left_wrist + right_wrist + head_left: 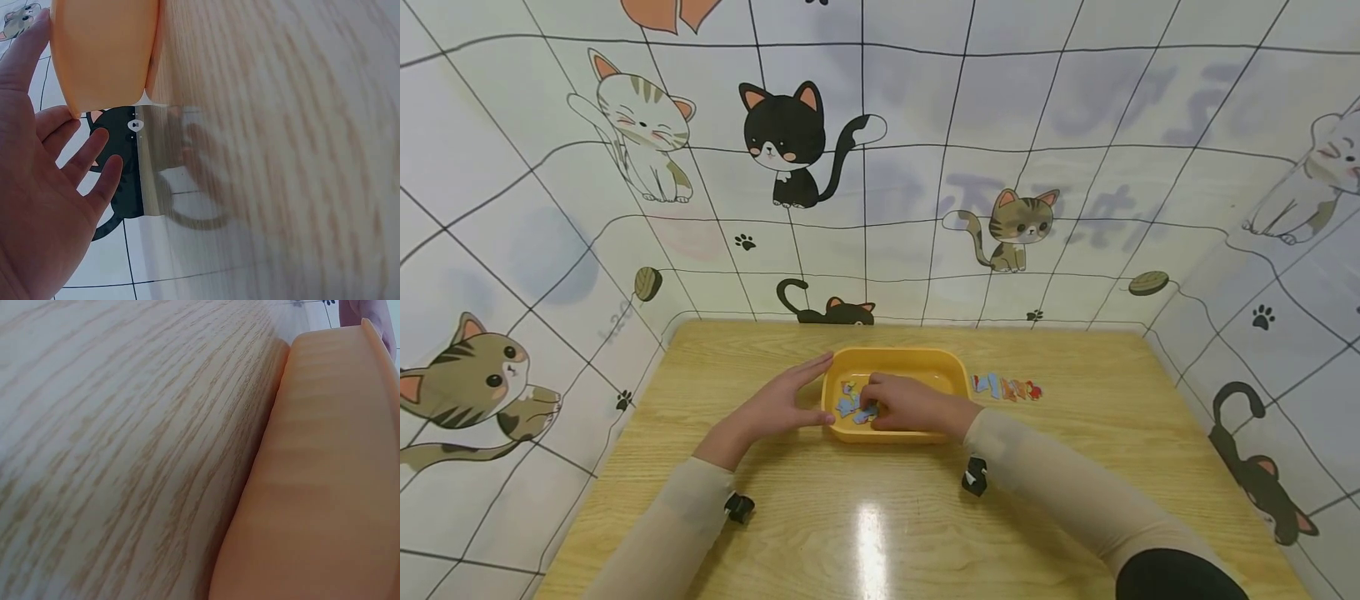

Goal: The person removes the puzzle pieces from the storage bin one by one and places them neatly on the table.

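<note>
A yellow plastic tray [895, 437] lies lengthwise in front of me. Small flat colourful pieces, which look like jigsaw puzzle pieces [847, 405], are gathered in its left part. My left hand [782, 402] is at the tray's left end, thumb and fingers spread and touching the rim; the left wrist view shows this hand [56, 175] beside the tray wall [103, 50]. My right hand [910, 402] reaches over the near rim with bent fingers down among the pieces. Its fingertips are hidden, so whether it pinches a piece is unclear. The right wrist view shows only the tray's side [312, 456].
Right of the tray, a short row of similar colourful pieces [1009, 387] lies on the wooden table [820, 517]. A cloth printed with cats and grid lines [910, 108] stands behind the table and along both sides.
</note>
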### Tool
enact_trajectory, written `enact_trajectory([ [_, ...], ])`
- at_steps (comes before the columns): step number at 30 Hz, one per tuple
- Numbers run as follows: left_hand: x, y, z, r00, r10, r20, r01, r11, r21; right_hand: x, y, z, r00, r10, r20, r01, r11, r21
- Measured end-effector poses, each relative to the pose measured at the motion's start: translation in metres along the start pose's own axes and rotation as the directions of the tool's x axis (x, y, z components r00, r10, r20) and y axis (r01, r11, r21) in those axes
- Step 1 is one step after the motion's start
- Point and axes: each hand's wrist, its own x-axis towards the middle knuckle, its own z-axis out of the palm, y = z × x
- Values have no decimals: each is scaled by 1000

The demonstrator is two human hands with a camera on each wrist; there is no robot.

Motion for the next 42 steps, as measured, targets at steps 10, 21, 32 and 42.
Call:
enact_trajectory([
  [10, 0, -3, 0, 1000, -17, 8, 17, 1000, 1, -5, -4, -8, 997, 71, 14, -72, 995, 71],
  [21, 1, -3, 0, 1000, -15, -3, 15, 1000, 9, -27, 7, -29, 988, 146, -55, -136, 978, 157],
  [32, 0, 2, 1, 1000, 5, -13, -5, 1000, 16, -57, 16, -44, 979, 171, -115, -159, 982, 106],
  [42, -1, 0, 0, 1000, 14, -10, -14, 1000, 14, -80, 26, -50, 956, 194, -221, -173, 979, 108],
])
